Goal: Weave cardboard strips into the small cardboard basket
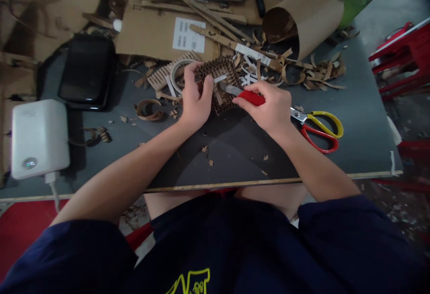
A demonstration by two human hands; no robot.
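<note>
A small brown box-like piece of corrugated cardboard (220,66), with ridged walls and a white strip inside, is tilted in front of me. My left hand (196,99) grips its left wall between thumb and fingers. In my right hand (272,106) is a red-handled utility knife (251,97), its blade pointing left into the box's inside. Whether the blade touches the cardboard I cannot tell. Behind my left hand lies a roll of tape (174,77). Scissors (317,126) with one yellow and one red handle rest just right of my right hand.
A black case (88,70) and a white device with a cable (40,139) stand at left. Flat cardboard (144,25) and long strips lie at the back. A brown cardboard tube (312,16) and curled scraps (324,72) are at back right. The table's front edge (235,184) is near.
</note>
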